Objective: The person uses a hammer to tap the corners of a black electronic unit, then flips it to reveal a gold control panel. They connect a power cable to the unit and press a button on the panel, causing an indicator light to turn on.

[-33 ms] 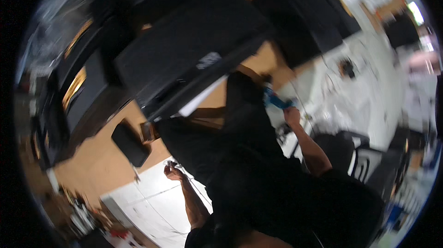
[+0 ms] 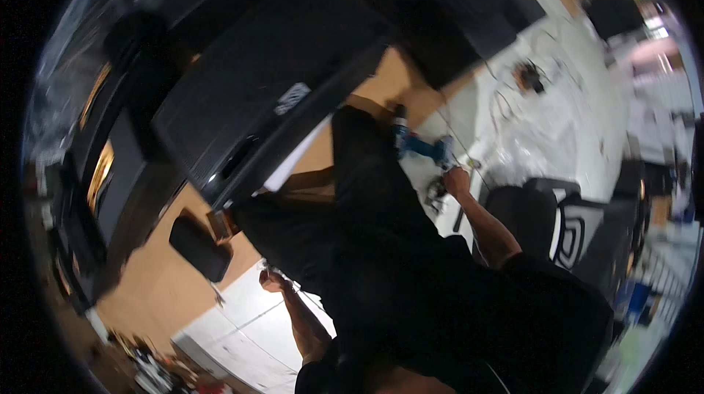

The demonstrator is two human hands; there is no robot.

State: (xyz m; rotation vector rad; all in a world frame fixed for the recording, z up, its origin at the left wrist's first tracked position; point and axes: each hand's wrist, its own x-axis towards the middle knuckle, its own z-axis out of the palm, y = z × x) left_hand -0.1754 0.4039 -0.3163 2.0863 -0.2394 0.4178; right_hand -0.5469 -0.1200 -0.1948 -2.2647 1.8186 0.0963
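A blue cordless drill (image 2: pixel 421 145) is jutting out beside the dark trouser leg (image 2: pixel 359 166), the right hand (image 2: pixel 457 180) gripping its base end with closed fingers; that end-hold could cause twisting or dropping. The left hand (image 2: pixel 271 281) is showing curled fingers, contents unclear.

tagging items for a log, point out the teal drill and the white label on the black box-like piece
Teal drill (image 2: pixel 421 147), head view: on its handle.
White label (image 2: pixel 292 99), head view: on its middle.
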